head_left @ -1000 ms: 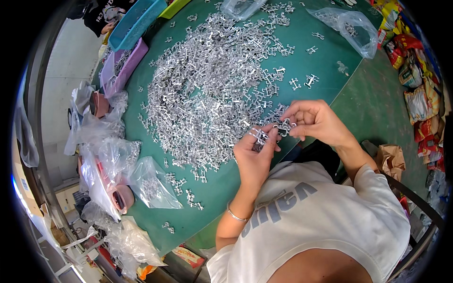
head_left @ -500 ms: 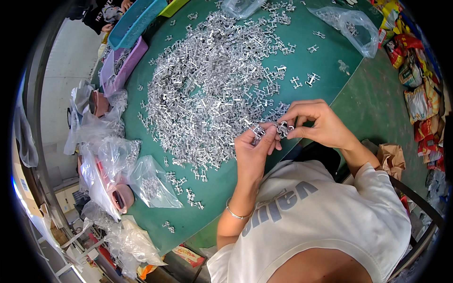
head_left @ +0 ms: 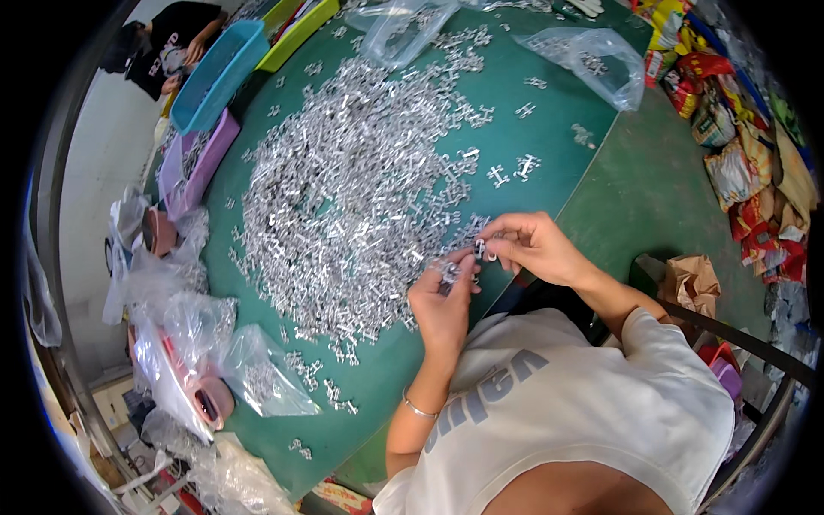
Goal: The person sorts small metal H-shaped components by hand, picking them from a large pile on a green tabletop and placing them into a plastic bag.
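Just off the lower right of the pile (head_left: pixel 343 197), your left hand (head_left: pixel 439 302) grasps silvery pieces (head_left: pixel 449 273); your right hand (head_left: pixel 536 250) pinches another piece (head_left: pixel 481 249). The step appears to be two-handed fingertip handling; the next move calls for a steady left hold.

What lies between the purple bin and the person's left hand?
The heap of small silvery metal pieces, on the green tabletop; the head view shows it.
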{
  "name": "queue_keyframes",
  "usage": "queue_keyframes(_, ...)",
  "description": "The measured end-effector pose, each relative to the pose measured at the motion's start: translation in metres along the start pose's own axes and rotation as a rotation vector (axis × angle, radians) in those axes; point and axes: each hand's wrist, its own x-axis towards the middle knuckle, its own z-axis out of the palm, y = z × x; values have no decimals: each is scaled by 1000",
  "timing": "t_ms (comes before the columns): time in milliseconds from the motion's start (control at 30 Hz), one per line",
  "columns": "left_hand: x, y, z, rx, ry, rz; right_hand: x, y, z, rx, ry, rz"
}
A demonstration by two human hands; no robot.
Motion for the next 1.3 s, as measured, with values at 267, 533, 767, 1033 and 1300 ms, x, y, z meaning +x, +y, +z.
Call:
queue_keyframes(267, 3, 1, -17, 140, -175, -64, 47, -27, -167, -732, 1142, -511)
queue_keyframes(533, 4, 5, -24, -322, -339, -145, 46, -26, -133, -1279, 989, -676)
queue_keyframes(767, 3, 5, -38, -240, -569, -179, 21, -24, 7, -336, -324, -341)
queue_keyframes(1033, -13, 4, -37, 96, -265, 3, 19, 7, 25, 359, -320, 48)
queue_keyframes(1300, -15, -7, -42, 209, -315, 187, 8, 9, 32, 371, -305, 45)
